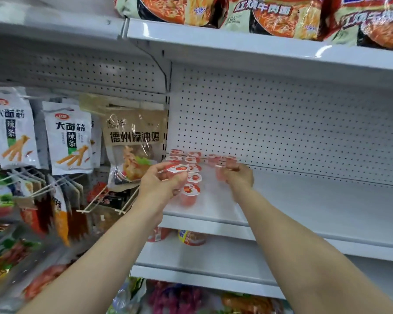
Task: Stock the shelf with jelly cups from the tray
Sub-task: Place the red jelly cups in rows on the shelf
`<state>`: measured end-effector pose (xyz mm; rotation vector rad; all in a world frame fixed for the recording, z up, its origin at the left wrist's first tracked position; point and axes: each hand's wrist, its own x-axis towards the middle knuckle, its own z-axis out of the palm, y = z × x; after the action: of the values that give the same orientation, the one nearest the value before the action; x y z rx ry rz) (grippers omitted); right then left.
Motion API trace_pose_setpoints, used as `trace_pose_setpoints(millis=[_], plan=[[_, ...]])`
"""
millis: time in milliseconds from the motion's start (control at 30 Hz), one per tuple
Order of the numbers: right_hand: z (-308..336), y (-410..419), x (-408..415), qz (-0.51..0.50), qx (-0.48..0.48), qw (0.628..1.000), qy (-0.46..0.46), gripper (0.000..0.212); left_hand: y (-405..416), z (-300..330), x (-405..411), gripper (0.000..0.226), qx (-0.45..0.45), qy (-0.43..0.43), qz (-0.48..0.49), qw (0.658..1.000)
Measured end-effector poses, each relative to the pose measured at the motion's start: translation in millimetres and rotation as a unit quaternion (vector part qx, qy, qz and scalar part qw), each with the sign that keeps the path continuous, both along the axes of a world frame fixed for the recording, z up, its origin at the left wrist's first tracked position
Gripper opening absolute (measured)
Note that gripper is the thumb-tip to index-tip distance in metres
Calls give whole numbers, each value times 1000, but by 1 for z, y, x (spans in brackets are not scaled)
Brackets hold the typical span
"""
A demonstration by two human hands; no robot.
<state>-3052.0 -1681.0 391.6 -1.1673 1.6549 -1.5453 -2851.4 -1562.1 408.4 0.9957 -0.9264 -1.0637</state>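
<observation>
both hands point(160, 184) grip round glossy jelly cups point(191, 177).

Only one view here, a wide-angle cam worn on the person's head. It looked forward and a bit down, straight at a white shelf point(304, 200) from close range, about arm's reach, with both forearms stretching in from the bottom edge. The lens bent the shelf edges near the borders. The left side took in hanging snack packets point(68, 141), and the top edge cut off noodle packs point(270, 14) above.
</observation>
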Motion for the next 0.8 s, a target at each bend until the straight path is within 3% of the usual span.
trace_pose_setpoints(millis=[200,333,467,567,667,800], plan=[[-15,-35,4,23,50,996,68,21,-15,-4,-12,42,13,-4,-11,1000],[-12,-55,7,18,58,995,76,10,-23,4,-15,48,14,0,-15,1000],[-18,-72,5,49,45,995,78,22,-30,11,-19,47,8,-5,-19,1000],[-19,-79,4,48,27,994,98,17,-37,17,-27,44,8,-27,-18,999],[-11,-79,-1,93,48,985,137,28,-51,21,-35,35,8,-66,-8,998],[23,-66,-13,109,-5,990,93,29,-73,29,-51,43,4,-113,-7,994]])
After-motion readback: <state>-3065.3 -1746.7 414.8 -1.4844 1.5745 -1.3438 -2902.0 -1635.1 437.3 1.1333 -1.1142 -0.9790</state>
